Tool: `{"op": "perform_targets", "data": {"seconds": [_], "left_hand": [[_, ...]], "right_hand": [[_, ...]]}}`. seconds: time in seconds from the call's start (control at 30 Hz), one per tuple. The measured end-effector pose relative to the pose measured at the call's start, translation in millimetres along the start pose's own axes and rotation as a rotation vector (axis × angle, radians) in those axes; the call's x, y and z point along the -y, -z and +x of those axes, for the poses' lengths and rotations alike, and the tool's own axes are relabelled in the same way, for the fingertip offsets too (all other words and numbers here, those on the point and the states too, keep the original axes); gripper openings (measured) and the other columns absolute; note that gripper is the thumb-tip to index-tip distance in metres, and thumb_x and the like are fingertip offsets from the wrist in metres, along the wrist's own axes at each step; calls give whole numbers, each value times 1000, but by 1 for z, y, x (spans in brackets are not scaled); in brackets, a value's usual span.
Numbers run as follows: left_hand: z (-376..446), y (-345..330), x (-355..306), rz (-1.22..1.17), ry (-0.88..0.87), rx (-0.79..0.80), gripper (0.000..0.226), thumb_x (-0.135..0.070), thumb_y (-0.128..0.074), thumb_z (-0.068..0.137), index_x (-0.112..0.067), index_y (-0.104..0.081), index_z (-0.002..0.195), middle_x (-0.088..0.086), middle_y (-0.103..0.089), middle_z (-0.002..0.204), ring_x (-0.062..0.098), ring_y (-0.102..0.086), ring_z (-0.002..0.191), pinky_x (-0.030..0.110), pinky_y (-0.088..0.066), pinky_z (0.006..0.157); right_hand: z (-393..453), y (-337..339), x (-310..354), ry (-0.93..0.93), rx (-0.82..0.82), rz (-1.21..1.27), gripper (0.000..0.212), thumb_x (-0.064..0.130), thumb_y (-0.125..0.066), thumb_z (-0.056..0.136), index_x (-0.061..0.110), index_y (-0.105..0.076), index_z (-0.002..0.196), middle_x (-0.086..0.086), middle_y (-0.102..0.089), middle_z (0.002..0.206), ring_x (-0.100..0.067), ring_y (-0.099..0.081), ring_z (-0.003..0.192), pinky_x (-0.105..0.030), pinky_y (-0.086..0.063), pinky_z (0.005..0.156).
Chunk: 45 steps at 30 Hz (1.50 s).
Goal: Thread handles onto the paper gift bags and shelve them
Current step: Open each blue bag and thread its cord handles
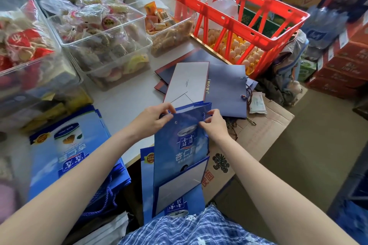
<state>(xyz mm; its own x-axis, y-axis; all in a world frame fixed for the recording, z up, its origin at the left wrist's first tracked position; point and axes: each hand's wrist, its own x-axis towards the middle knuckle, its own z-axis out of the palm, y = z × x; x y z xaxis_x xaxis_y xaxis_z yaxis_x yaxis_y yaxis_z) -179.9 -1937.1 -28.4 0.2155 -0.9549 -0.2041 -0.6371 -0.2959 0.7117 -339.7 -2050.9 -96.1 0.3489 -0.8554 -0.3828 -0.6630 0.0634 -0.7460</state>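
A flat blue paper gift bag hangs over the table's front edge, top end away from me. My left hand pinches its top rim beside a bare eyelet. My right hand pinches the rim at the other eyelet, where a dark cord end pokes through. More flat bags lie behind on the table, some with cords at their eyelets. To the left sits a stack of blue bags with blue rope handles hanging down.
Clear plastic bins of wrapped snacks fill the table's left and back. A red crate stands over trays of eggs at the back right. A flattened cardboard box lies right of the bag. Stacked cartons line the far right.
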Motion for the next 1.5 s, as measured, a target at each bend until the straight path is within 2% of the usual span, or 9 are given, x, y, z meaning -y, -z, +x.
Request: {"op": "perform_targets", "data": {"seconds": [0.33, 0.6, 0.73, 0.83, 0.93, 1.1, 1.27, 1.4, 1.5], "left_hand": [[27, -20, 28, 128, 192, -130, 22, -18, -43, 98, -11, -56, 113, 10, -61, 113, 17, -50, 90, 28, -38, 70], [31, -26, 39, 46, 92, -60, 20, -16, -52, 94, -11, -65, 109, 6, -64, 113, 16, -52, 97, 29, -43, 76], [23, -35, 41, 113, 41, -21, 14, -15, -65, 85, -12, -62, 99, 0, -56, 98, 17, -46, 97, 20, -39, 70], [18, -42, 51, 248, 37, -33, 19, -22, -67, 84, -16, -60, 100, -2, -55, 108, 20, -38, 110, 37, -36, 94], [13, -43, 52, 119, 68, -40, 15, -20, -65, 85, -26, -54, 94, 1, -58, 118, 25, -39, 121, 39, -36, 101], [13, -27, 22, -76, 41, 55, 13, -13, -57, 91, -24, -51, 85, 9, -57, 123, 25, -49, 116, 38, -47, 90], [19, -15, -4, -201, 71, 65, 11, -14, -51, 94, -19, -53, 84, 3, -63, 100, 17, -53, 92, 30, -42, 75], [24, -14, -13, -190, 75, 85, 6, -15, -51, 94, -15, -54, 90, -6, -60, 91, 7, -51, 82, 22, -40, 65], [26, -17, -13, -178, 59, 52, 6, -15, -51, 94, -16, -54, 89, -5, -60, 90, 11, -51, 84, 21, -39, 64]], "right_hand": [[-15, 76, 100, 258, 165, 505, 13, 0, -53, 92, 8, -61, 86, -5, -62, 71, -15, -63, 64, -28, -56, 73], [-33, 110, 107, 579, 232, 569, 21, 2, -55, 91, 8, -59, 111, -3, -71, 102, -20, -66, 97, -38, -51, 92], [-35, 87, 96, 530, 356, 265, 52, 19, -67, 84, 19, -40, 129, 3, -53, 132, -14, -59, 109, -30, -50, 92], [-30, 67, 77, 581, 63, -79, 17, 17, -67, 85, 7, -66, 99, -4, -71, 87, -17, -67, 76, -28, -53, 74], [-31, 47, 44, 465, 106, -33, 11, 14, -66, 86, 3, -69, 87, -8, -70, 73, -15, -64, 63, -26, -53, 70], [-33, 20, 5, 549, 46, -361, 17, 22, -71, 80, 9, -74, 91, -4, -57, 93, -20, -48, 94, -36, -47, 82], [-34, 13, 6, 695, -67, -202, 18, 19, -79, 71, 4, -69, 75, -8, -55, 100, -14, -40, 96, -16, -37, 79], [-30, 20, 10, 851, -205, -299, 16, 20, -81, 69, 11, -67, 71, -10, -56, 120, -20, -37, 116, -38, -33, 96], [-27, 22, 11, 885, -176, -422, 16, 18, -79, 70, 10, -65, 71, -8, -64, 104, -30, -53, 105, -47, -34, 95]]}}
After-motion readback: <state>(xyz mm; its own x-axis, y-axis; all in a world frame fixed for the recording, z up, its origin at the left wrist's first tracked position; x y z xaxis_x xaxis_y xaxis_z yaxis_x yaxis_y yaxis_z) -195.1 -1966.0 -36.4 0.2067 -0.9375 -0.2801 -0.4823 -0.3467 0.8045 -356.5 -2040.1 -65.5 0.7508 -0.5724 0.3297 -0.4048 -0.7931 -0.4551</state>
